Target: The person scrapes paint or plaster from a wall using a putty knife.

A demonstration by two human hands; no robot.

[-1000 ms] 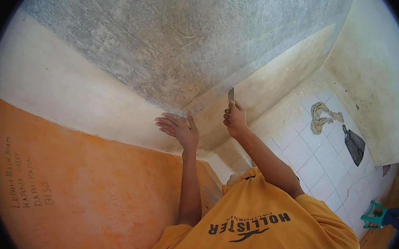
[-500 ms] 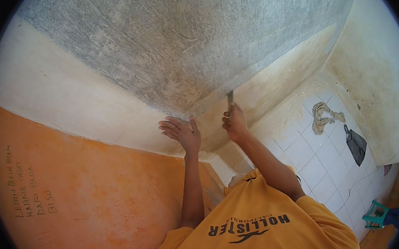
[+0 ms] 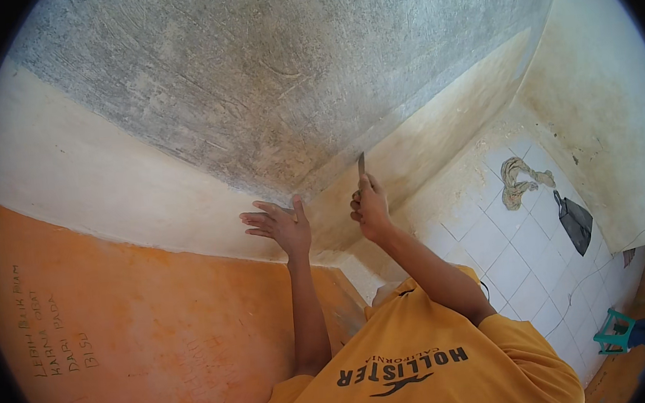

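My right hand [image 3: 371,209] is closed round a scraper-like tool with a narrow, flat dark blade [image 3: 361,165]. Its blade points up toward the smooth band along the lower right edge of a rough grey surface [image 3: 275,76]. Most of its handle is hidden in my fingers. To the left, beside the corner where the two pale bands meet, my left hand [image 3: 279,229] is open with fingers and thumb spread. It holds nothing; whether its fingertips touch the pale band [image 3: 146,170] I cannot tell.
An orange wall [image 3: 141,307] with handwriting runs along the left. On the right are white tiles [image 3: 509,259], bearing a crumpled beige cloth [image 3: 514,186] and a black dustpan [image 3: 576,223]. A green stool [image 3: 614,331] stands at the lower right, with a thin cord nearby.
The view has shifted slightly. Both hands appear a little lower and farther left, and the left fingers are spread wider. The scraper-like tool remains in my right hand.
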